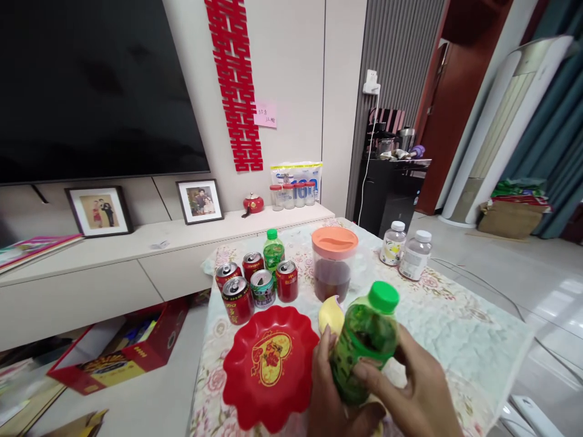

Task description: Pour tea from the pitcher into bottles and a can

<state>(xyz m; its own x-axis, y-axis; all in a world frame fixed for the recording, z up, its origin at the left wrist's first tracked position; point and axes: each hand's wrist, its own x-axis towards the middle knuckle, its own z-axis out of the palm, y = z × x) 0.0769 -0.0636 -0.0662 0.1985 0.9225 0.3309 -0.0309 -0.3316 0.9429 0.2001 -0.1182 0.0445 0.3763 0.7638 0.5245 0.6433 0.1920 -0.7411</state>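
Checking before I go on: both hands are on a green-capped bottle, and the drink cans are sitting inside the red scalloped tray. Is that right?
Not quite: the drink cans are not inside the red scalloped tray. The head view shows them standing on the tablecloth beyond it. Both the left hand and right hand are on a green-capped bottle.

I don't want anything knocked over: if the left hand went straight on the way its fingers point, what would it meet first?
The yellow petal-shaped piece looks first ahead of the left hand, though the exact gap is unclear.
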